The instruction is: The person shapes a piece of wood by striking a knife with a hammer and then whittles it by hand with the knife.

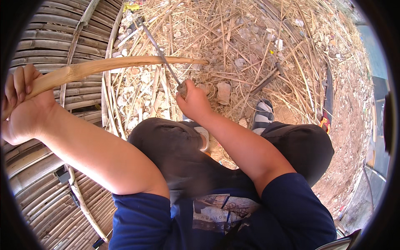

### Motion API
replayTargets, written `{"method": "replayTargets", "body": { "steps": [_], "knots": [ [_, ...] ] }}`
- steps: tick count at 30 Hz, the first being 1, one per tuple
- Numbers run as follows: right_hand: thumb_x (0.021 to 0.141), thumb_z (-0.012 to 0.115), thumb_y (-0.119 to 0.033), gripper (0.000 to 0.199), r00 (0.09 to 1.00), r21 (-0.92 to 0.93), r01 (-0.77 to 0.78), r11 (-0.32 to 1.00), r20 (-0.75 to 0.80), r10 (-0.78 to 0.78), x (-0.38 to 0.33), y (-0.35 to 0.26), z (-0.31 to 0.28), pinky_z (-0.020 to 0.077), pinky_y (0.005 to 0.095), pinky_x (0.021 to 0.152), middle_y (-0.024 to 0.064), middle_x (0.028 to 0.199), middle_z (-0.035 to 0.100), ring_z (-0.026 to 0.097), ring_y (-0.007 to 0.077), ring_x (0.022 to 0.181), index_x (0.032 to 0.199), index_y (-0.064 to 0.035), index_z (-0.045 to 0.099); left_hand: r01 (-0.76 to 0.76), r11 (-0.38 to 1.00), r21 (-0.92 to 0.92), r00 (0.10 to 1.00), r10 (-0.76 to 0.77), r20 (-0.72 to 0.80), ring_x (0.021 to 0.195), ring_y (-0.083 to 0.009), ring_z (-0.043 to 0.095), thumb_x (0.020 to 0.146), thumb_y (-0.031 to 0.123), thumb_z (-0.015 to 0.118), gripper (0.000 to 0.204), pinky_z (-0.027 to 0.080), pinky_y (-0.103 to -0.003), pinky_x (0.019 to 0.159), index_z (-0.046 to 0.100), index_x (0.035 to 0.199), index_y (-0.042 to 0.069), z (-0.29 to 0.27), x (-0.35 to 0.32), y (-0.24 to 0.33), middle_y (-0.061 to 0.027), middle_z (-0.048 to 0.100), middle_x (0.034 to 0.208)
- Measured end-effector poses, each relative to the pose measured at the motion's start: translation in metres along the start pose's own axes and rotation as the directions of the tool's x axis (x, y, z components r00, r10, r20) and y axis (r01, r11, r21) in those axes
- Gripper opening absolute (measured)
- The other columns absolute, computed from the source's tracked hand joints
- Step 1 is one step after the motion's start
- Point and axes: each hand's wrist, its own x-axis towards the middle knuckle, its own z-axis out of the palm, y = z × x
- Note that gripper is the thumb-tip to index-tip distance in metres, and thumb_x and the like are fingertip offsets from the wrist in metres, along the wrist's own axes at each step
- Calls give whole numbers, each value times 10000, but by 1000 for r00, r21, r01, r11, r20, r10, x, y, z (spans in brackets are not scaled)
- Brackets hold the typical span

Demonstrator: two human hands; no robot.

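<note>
Head view, the only one on my feed. Left hand: at the left rim, raised, fingers curled round the thick end of a stick; I read the grip as closed on the wood. Stick: one, pale, bare, gently curved, running from that hand rightward above the ground, tapering to a thin tip beyond the tool. Right hand: one fist, fingers wrapped about a short dark handle. Tool: one, long, thin, grey metal, slanting up and left from that handle, its shaft crossing in front of the stick near the thin end; I cannot tell whether the two touch. Trousers: dark, knees bent and apart. Shoe: dark and white bands, beside the right knee. Ground: strewn with straw and slivers. Stone: pale, just right of the right fist. Long-bladed tool: dark blade, red and yellow grip, lying at the right. Bamboo slats: in rows, along the left side.
</note>
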Motion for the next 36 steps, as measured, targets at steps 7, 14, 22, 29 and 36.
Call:
{"method": "replayTargets", "body": {
  "steps": [7, 14, 22, 29, 36],
  "knots": [
    [836, 701, -184, 383, 986, -155, -156, 975, -87, 144, 5, 66, -11, 555, 479, 786, 238, 937, 718, 706, 416, 888, 1157, -6, 590, 94, 952, -291, 985, -46, 168, 437, -87, 265, 613, 214, 602, 217, 238, -234, 453, 402, 620, 131, -6, -10, 0, 21, 325, 557],
    [832, 687, -168, 347, 997, 58, 73, 996, 23, -74, 7, -20, -19, 553, 482, 822, 237, 973, 714, 687, 438, 936, 1129, -19, 587, 124, 961, -247, 968, -61, 245, 449, -87, 268, 602, 215, 605, 218, 255, -237, 474, 399, 624, 147, 1, -6, 4, 35, 337, 568],
    [829, 686, -200, 412, 985, -160, -44, 986, -173, 16, 10, 89, -9, 547, 468, 778, 232, 893, 713, 702, 410, 845, 1173, 10, 604, 182, 936, -300, 951, -89, 298, 485, -94, 297, 744, 417, 626, 316, 281, -253, 503, 450, 671, 165, 2, -17, 2, 45, 372, 586],
    [827, 687, -168, 319, 975, 33, 206, 978, -96, -202, 6, -36, -15, 542, 439, 713, 197, 825, 701, 690, 395, 754, 1090, -6, 606, 178, 892, -416, 956, -57, 287, 519, -100, 298, 797, 735, 657, 608, 271, -253, 509, 437, 755, 169, 15, -23, -9, 37, 352, 628],
    [817, 695, -146, 380, 988, -161, -68, 985, -148, 44, 0, 38, -3, 532, 474, 800, 252, 922, 707, 701, 412, 902, 1149, 14, 606, 30, 965, -261, 962, 44, 271, 513, -94, 283, 844, 761, 612, 629, 263, -267, 481, 437, 752, 164, 17, -32, -7, 46, 340, 624]
  ]
}}
